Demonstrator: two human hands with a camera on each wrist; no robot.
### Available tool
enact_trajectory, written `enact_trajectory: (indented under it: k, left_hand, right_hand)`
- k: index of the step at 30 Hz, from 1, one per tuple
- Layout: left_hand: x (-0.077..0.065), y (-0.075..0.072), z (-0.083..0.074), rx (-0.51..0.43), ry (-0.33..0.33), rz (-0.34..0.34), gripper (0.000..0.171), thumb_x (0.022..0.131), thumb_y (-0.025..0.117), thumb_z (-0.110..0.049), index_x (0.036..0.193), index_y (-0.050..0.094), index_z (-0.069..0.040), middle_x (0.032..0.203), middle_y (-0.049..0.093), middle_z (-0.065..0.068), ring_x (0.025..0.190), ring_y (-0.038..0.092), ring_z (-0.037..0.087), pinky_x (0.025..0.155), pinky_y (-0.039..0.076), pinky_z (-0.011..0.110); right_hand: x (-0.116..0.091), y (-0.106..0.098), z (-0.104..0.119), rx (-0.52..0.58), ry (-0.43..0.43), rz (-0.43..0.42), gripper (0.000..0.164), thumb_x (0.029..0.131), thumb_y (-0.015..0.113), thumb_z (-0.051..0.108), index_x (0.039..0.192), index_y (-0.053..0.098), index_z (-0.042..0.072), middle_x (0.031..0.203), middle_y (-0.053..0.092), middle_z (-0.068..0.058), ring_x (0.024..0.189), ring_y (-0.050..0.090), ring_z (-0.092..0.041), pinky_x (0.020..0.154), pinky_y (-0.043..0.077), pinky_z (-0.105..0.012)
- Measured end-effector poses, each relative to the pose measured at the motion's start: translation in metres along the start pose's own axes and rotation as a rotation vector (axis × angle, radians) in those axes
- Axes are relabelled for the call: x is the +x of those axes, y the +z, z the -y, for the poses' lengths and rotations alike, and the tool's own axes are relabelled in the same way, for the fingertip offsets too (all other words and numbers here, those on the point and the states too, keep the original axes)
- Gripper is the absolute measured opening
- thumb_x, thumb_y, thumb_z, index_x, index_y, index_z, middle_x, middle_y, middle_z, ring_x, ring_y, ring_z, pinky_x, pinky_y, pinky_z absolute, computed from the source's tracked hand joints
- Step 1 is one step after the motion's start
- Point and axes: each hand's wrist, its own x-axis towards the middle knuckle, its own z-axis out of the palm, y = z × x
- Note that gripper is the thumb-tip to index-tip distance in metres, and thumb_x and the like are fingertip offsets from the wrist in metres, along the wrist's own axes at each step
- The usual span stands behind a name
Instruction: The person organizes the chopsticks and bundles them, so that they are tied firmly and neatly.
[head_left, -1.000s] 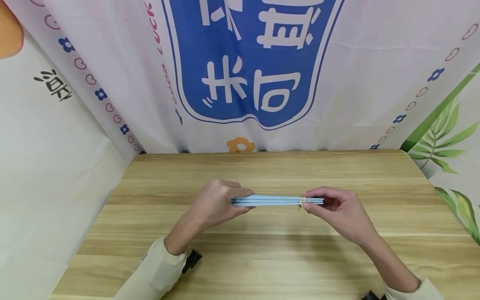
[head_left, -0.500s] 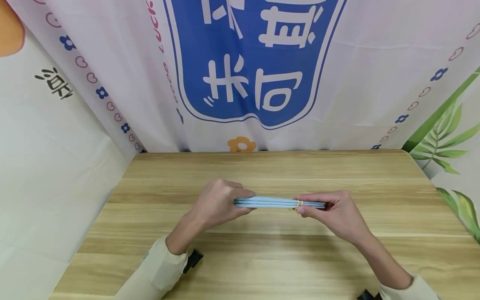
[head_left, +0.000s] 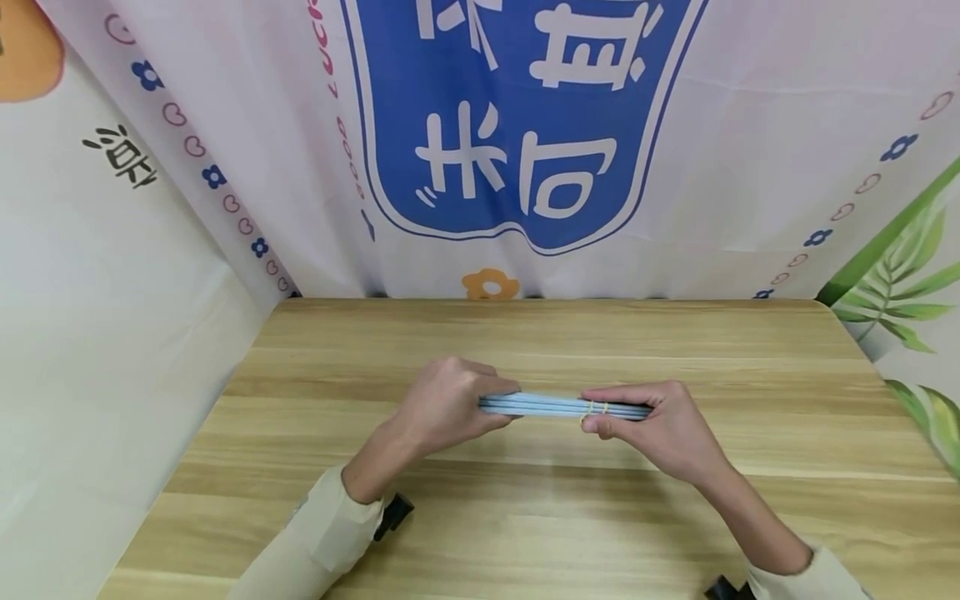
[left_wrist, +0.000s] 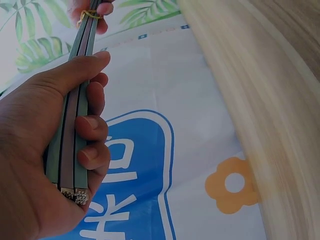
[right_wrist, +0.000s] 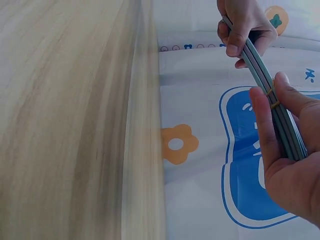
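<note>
A bundle of light blue chopsticks (head_left: 551, 406) is held level above the table in the head view. My left hand (head_left: 450, 404) grips one end, its fingers curled round the sticks. Patterned metal caps (left_wrist: 75, 195) poke out below that palm in the left wrist view. A yellow rubber band (right_wrist: 272, 97) loops round the bundle towards its other end, its turns slightly apart. My right hand (head_left: 667, 425) pinches the bundle right at the band between thumb and fingers. The far tips of the chopsticks rest against the right palm in the right wrist view.
The wood-grain table (head_left: 525, 533) spreads under both hands. A white cloth with a blue printed sign (head_left: 517, 167) hangs behind its back edge. Black wrist cameras (head_left: 393, 517) sit at the sleeves (head_left: 315, 533).
My right hand has slid leftward along the chopsticks, and the rubber band has shifted with it towards my left hand. The left hand keeps its grip. The head view has shifted slightly.
</note>
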Motion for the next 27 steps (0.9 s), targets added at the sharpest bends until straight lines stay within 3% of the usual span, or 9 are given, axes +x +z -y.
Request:
enact_trajectory:
  k: [6, 13, 20, 27]
  left_hand:
    - [0.000, -0.005, 0.001, -0.021, -0.013, -0.046, 0.017, 0.087, 0.091, -0.019, 0.102, 0.087, -0.013, 0.088, 0.083, -0.002, 0.064, 0.067, 0.000, 0.060, 0.050, 0.012]
    - [-0.001, -0.006, 0.002, -0.018, -0.047, -0.047, 0.018, 0.085, 0.093, -0.020, 0.101, 0.087, -0.015, 0.087, 0.083, -0.003, 0.065, 0.067, 0.001, 0.060, 0.050, 0.012]
    - [-0.001, -0.003, 0.001, -0.030, -0.052, -0.036, 0.017, 0.085, 0.092, -0.019, 0.100, 0.087, -0.014, 0.089, 0.083, -0.003, 0.067, 0.070, 0.002, 0.061, 0.051, 0.012]
    - [-0.001, -0.002, 0.000, -0.022, -0.052, -0.022, 0.018, 0.085, 0.092, -0.019, 0.102, 0.087, -0.014, 0.089, 0.083, -0.003, 0.067, 0.071, 0.003, 0.061, 0.051, 0.013]
  right_hand:
    - [0.002, -0.007, 0.003, -0.042, -0.080, -0.019, 0.038, 0.091, 0.086, 0.012, 0.128, 0.077, 0.010, 0.124, 0.079, -0.012, 0.093, 0.078, -0.006, 0.076, 0.064, -0.026]
    - [0.002, -0.013, 0.002, 0.005, -0.143, -0.042, 0.015, 0.095, 0.080, 0.001, 0.109, 0.074, 0.004, 0.098, 0.072, -0.007, 0.079, 0.072, -0.011, 0.071, 0.063, -0.027]
    - [0.001, -0.012, -0.002, 0.012, -0.077, -0.041, 0.014, 0.094, 0.083, 0.010, 0.107, 0.078, 0.006, 0.098, 0.078, -0.010, 0.081, 0.076, -0.012, 0.072, 0.064, -0.029]
    - [0.001, -0.010, -0.004, -0.016, -0.037, -0.064, 0.016, 0.091, 0.087, 0.013, 0.106, 0.083, 0.009, 0.098, 0.082, -0.003, 0.077, 0.077, -0.013, 0.066, 0.062, -0.028]
